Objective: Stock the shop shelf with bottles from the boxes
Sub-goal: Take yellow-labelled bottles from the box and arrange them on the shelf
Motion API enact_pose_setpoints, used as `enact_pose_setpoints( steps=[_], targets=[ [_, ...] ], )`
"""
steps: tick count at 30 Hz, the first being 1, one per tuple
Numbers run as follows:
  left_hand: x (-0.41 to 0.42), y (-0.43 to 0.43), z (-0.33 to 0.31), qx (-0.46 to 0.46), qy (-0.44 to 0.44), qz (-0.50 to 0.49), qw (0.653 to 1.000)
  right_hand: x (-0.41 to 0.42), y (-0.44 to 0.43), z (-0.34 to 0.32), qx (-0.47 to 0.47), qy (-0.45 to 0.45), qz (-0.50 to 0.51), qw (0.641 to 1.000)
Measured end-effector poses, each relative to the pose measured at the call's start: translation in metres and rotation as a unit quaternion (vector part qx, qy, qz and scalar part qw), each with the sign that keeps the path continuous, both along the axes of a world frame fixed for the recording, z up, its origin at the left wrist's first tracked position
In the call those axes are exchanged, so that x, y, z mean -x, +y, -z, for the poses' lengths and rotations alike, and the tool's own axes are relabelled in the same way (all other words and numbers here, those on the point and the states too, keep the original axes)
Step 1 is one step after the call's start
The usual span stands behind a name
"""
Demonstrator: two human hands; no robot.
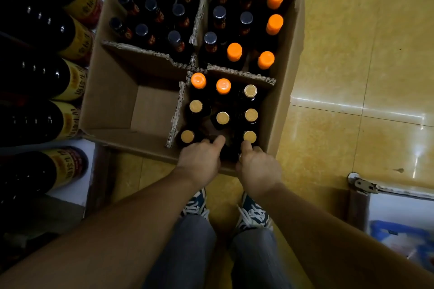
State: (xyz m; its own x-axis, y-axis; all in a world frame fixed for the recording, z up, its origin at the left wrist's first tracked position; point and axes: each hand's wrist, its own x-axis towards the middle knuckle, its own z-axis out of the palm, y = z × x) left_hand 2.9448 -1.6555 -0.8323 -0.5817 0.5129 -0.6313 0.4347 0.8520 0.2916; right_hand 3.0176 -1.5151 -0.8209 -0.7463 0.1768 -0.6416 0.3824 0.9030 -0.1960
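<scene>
The left hand (199, 159) and right hand (257, 168) were picking among gold-capped bottles (222, 118) in the box (112, 91). Their fingers curled out of sight, so I could not tell their grip. The next move probably needed a straight upward lift.

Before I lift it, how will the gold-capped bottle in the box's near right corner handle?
The gold-capped bottle looks dark and full, so probably heavy for its size. Its shoulder seems smooth and hard, possibly glass: likely slippery and breakable. Tall and narrow, it may tip once clear of the box wall and the neighbouring bottle.
</scene>
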Motion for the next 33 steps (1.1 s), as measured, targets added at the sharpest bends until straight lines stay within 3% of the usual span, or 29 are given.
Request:
enact_pose_setpoints(
  steps=[17, 33],
  targets=[
    [-0.008, 0.000, -0.164, -0.018, 0.017, 0.015, 1.000, -0.004, -0.005, -0.159, 0.001, 0.018, -0.001, 1.000],
    [0.002, -0.008, -0.413, -0.018, 0.077, -0.050, 0.996, 0.016, -0.001, -0.420, -0.033, 0.076, -0.062, 0.995]
  ],
)
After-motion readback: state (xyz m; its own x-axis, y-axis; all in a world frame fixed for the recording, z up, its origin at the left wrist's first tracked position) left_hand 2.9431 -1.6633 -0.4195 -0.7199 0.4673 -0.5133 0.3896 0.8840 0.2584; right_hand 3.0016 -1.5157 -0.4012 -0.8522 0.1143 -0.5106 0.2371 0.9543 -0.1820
